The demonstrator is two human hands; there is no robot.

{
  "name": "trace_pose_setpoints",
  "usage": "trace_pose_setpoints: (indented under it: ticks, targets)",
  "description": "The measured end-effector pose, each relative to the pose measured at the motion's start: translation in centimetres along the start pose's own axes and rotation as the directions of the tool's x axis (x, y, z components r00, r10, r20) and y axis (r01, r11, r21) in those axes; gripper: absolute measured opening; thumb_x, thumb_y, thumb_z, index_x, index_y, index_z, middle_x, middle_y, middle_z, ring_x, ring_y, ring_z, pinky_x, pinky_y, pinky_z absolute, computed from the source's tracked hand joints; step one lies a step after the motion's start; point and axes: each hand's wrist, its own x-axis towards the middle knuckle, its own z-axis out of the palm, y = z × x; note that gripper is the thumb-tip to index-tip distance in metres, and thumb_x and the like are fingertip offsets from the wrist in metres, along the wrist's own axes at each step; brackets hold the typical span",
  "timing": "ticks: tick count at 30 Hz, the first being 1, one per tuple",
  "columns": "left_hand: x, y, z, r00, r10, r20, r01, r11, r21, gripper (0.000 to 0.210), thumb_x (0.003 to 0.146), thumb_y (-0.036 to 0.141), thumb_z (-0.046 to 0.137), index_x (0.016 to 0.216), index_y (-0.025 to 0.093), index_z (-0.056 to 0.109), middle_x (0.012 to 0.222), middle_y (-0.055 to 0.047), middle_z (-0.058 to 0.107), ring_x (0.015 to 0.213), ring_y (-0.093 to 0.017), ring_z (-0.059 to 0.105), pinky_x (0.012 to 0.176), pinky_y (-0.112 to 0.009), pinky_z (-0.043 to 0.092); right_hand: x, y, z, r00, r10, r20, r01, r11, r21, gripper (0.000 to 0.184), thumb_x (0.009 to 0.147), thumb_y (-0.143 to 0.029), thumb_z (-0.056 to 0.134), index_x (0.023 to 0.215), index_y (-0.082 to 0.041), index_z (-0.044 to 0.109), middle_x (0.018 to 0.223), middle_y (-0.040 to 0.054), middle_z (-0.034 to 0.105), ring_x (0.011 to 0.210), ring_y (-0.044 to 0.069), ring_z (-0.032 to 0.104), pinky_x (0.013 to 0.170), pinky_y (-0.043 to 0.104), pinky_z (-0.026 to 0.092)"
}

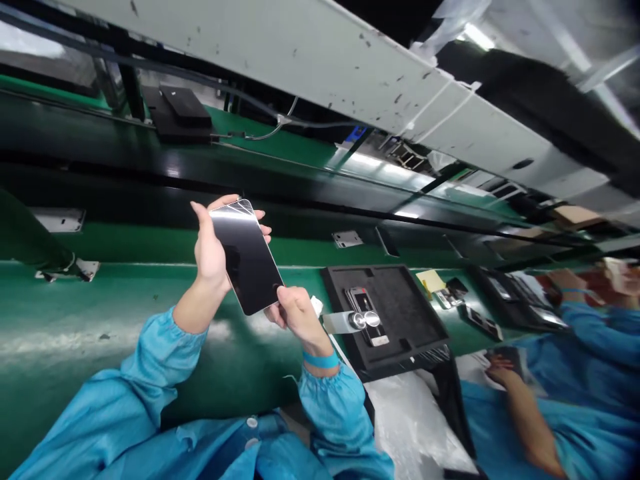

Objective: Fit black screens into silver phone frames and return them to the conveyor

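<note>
Black rectangular glass-faced phone (250,260), white-edged, over green desk (115,353); we grip it w/ L hand (210,257), fingers (265,231) wrapped behind, R hand (299,312) pinching btm corner.

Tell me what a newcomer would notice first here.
Probably the dark-screened device left of centre, held by the left hand at its left side and the right hand at its lower right corner. Then the black tray to the right, with a bottle overlapping its left edge in view. Blue sleeves below stand out too.
</note>
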Motion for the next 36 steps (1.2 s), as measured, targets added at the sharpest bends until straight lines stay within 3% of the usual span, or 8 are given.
trace_pose_setpoints:
  ticks: [4,9,13,17,20,23,30,36]
  targets:
    - [-0.2,-0.6,0.0,0.998,0.063,-0.013,-0.063,0.998,-0.006,0.06,0.094,0.074,0.064,0.124,0.023,0.057,0.095,-0.008,0.076,0.073,-0.022,0.075,0.069,-0.034,0.065,0.6,1.2,0.8,0.995,0.028,-0.091,-0.025,0.999,0.034,0.081,0.089,-0.088,0.06,0.043,-0.022,0.051,0.038,0.0013,0.041,0.037,0.014,0.041,0.042,0.027,0.031]
    - [0.2,-0.6,-0.4,0.993,0.104,-0.051,-0.105,0.994,-0.014,0.061,0.092,0.066,0.073,0.133,0.023,0.057,0.095,-0.006,0.076,0.072,-0.021,0.076,0.068,-0.031,0.064,1.1,1.7,1.7,0.993,0.022,-0.115,-0.021,1.0,0.015,0.082,0.094,-0.083,0.057,0.04,-0.022,0.047,0.037,0.001,0.04,0.038,0.013,0.041,0.046,0.028,0.036]
    - [0.3,-0.6,-0.3,0.98,0.192,-0.057,-0.193,0.981,-0.031,0.057,0.092,0.064,0.074,0.131,0.025,0.057,0.097,-0.005,0.076,0.076,-0.021,0.076,0.072,-0.03,0.064,1.8,1.0,2.9,0.998,0.065,0.027,-0.067,0.995,0.069,0.081,0.083,-0.093,0.061,0.054,-0.017,0.063,0.048,0.0056,0.057,0.041,0.015,0.052,0.043,0.026,0.043]
    - [0.1,-0.3,0.0,0.962,0.266,-0.053,-0.265,0.964,0.017,0.052,0.093,0.066,0.072,0.127,0.028,0.059,0.097,-0.004,0.075,0.076,-0.02,0.075,0.074,-0.031,0.064,2.6,0.8,3.6,0.992,0.073,0.098,-0.084,0.989,0.119,0.079,0.085,-0.089,0.063,0.055,-0.016,0.063,0.049,0.0054,0.06,0.039,0.013,0.051,0.041,0.023,0.042]
    - [0.1,0.1,0.1,0.967,0.254,-0.003,-0.253,0.965,0.069,0.049,0.095,0.069,0.066,0.127,0.032,0.06,0.098,-0.003,0.074,0.077,-0.02,0.074,0.074,-0.033,0.064,3.0,1.1,2.5,0.99,0.018,0.14,-0.043,0.983,0.18,0.082,0.085,-0.093,0.058,0.061,-0.015,0.065,0.054,0.0066,0.063,0.042,0.013,0.055,0.044,0.023,0.045]
    - [0.2,0.3,0.0,0.979,0.184,0.088,-0.191,0.979,0.077,0.051,0.097,0.073,0.059,0.131,0.034,0.06,0.099,-0.003,0.075,0.076,-0.021,0.074,0.07,-0.034,0.064,2.7,1.1,0.5,0.999,-0.04,0.033,0.034,0.982,0.184,0.087,0.081,-0.1,0.051,0.064,-0.015,0.063,0.055,0.0062,0.063,0.044,0.014,0.055,0.046,0.025,0.045]
    - [-0.7,-0.8,0.8,0.973,0.054,0.225,-0.093,0.982,0.165,0.066,0.091,0.084,0.056,0.133,0.033,0.061,0.098,-0.008,0.077,0.073,-0.026,0.074,0.066,-0.042,0.066,-0.2,0.3,-1.7,0.983,-0.151,-0.105,0.136,0.981,-0.141,0.078,0.097,-0.09,0.04,0.061,-0.021,0.045,0.054,-0.0005,0.051,0.05,0.012,0.047,0.048,0.023,0.034]
    - [-1.6,-2.2,2.0,0.975,0.018,0.221,-0.075,0.965,0.251,0.073,0.092,0.087,0.049,0.133,0.028,0.061,0.095,-0.013,0.078,0.066,-0.029,0.074,0.056,-0.042,0.064,-2.5,1.0,-3.1,0.962,-0.274,-0.02,0.258,0.924,-0.282,0.07,0.109,-0.07,0.041,0.061,-0.02,0.047,0.054,-0.0032,0.046,0.052,0.011,0.042,0.057,0.026,0.036]
